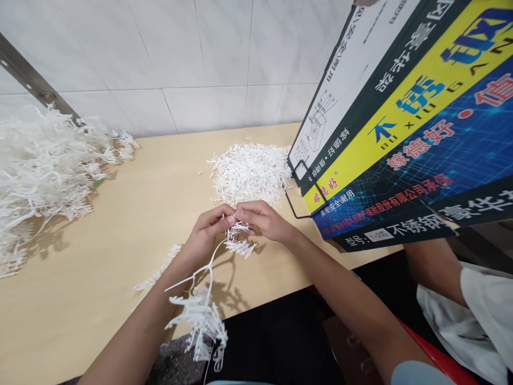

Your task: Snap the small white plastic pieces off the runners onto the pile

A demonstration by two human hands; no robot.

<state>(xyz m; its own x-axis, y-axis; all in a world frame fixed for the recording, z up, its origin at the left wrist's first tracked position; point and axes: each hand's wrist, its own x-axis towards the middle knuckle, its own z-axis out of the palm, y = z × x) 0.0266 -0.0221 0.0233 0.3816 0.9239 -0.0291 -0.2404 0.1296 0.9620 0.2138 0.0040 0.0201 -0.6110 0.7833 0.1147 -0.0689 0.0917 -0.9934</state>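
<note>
My left hand (pixel 214 224) and my right hand (pixel 262 218) meet near the middle of the table, thumbs and fingers pinched together. Between them is a white plastic branch piece (pixel 210 267) with many thin prongs. Its stem curves down past my left wrist, and a tufted end hangs over the table's front edge. More short white prongs show just under my fingers. Right behind my hands lies a loose heap of small white plastic pieces (pixel 252 171). A smaller scatter of white pieces (pixel 158 272) lies beside my left forearm, partly covered by it.
A big pile of white branched plastic pieces (pixel 44 171) fills the table's left side. On the right stands a large printed cardboard box (pixel 401 128), with a black wire frame (pixel 306 190) at its corner. Another person's arm (pixel 436 270) shows below the box. A tiled wall (pixel 208 107) borders the back.
</note>
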